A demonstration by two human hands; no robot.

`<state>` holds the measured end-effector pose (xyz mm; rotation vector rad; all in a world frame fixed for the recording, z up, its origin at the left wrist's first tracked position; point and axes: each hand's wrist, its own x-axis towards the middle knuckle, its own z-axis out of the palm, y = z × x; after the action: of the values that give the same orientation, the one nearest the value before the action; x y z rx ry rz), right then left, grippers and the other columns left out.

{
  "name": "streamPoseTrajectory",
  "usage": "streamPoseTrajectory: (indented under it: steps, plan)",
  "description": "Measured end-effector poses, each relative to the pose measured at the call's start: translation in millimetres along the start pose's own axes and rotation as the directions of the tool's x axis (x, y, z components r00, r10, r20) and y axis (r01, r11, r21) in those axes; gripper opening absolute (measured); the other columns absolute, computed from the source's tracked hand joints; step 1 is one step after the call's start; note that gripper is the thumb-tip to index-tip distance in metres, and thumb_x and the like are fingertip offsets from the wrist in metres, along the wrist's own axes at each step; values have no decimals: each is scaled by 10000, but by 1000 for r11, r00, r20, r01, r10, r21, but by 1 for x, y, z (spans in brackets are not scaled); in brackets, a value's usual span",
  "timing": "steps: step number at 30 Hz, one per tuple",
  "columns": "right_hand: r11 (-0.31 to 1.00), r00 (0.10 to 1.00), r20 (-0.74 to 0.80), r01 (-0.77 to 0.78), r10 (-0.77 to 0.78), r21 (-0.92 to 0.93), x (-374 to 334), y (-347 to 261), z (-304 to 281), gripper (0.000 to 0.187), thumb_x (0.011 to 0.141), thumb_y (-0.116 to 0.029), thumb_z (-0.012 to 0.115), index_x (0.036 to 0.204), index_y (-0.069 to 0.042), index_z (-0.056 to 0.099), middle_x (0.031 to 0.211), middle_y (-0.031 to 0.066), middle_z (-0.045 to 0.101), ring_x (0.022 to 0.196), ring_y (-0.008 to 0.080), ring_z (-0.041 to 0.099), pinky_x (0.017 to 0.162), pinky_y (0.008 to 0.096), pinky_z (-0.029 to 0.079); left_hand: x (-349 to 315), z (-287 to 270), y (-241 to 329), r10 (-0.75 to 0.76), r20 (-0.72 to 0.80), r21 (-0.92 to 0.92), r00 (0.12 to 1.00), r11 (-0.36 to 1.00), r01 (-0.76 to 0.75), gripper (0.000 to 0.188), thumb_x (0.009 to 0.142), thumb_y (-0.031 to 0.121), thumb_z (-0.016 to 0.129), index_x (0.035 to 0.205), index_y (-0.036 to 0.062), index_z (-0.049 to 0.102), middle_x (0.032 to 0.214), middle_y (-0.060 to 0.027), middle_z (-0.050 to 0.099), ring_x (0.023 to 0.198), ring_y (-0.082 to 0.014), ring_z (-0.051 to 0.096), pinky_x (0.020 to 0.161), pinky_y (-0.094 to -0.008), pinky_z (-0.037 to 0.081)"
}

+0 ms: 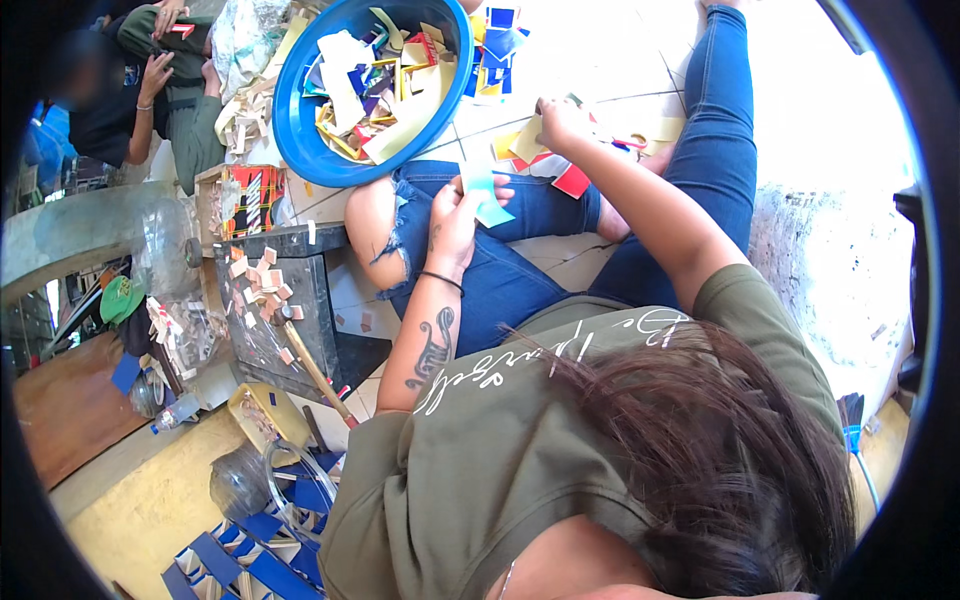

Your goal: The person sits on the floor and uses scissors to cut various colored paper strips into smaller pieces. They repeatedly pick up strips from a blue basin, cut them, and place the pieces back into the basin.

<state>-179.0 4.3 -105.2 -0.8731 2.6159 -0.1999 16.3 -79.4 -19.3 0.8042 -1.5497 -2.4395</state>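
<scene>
The person sat on the tiled floor [590,75] in ripped blue jeans [715,120], legs spread. The left hand [455,218] was raised above the lap, grasping a light blue card [481,186] between thumb and fingers; the card stood out past the fingertips on both the far and near sides. The right hand [565,125] was farther off and to the right, its fingers curled in beside a cream piece [527,143]; whether it gripped that piece could not be told. A red piece [571,181] lay just nearer than the right hand.

Far and to the left of the light blue card, close to the person's left knee, a large blue tub [289,110] held a heap of coloured card scraps [405,110]. Right of the tub, at the far edge, lay a cluster of blue, yellow and white pieces [500,50].

On the left, a dark worktop [303,268] carried small wooden pieces [268,283] and a hammer [320,370], whose handle reached over the near edge. Near left, many blue-and-white pieces [230,565] were massed together. Far left, a co-worker [105,110] sat with both hands close together.
</scene>
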Motion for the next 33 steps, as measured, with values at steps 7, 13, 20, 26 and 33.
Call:
streamPoseTrajectory:
  steps: [7,13,20,26,33]
  plan:
    - [678,832,-520,496,-192,543,-40,10,-35,76,738,-63,595,794,-61,544,912,87,582,906,240,556,755,328,445,9,20,-11,-80,-56,-194,995,979,68,270,888,59,400,1146,-12,366,1052,-218,553,892,-301,605,787,-357,510]
    - [616,541,-578,783,-611,82,-111,-17,-56,153,667,-89,599,798,-59,527,912,53,568,861,236,547,725,337,467,23,48,-11,-98,-98,-404,990,913,50,292,924,195,329,1149,47,442,1099,-122,538,1014,-224,531,851,-357,448]
    - [545,531,-523,826,-666,144,-114,-18,-53,193,687,-109,620,864,-55,566,903,53,583,917,226,543,800,339,445,28,36,-13,-49,-15,-623,999,782,29,466,940,364,309,1197,-11,409,1154,-182,508,1064,-258,498,909,-333,402]
    - [753,809,-556,482,-188,447,-52,24,-36,280,725,-174,623,972,-57,563,1014,109,563,1014,254,515,856,361,405,33,27,-21,-33,-39,-414,999,910,14,304,934,161,368,1164,-26,434,1039,-169,562,930,-278,584,817,-387,482]
    - [995,958,-282,-70,49,-65,10,84,-15,363,756,-201,587,1091,-76,522,1165,87,490,1136,247,432,954,420,335,39,17,-27,-118,103,-447,988,882,152,380,907,208,301,1151,-54,429,1025,-209,562,884,-306,593,807,-414,482]
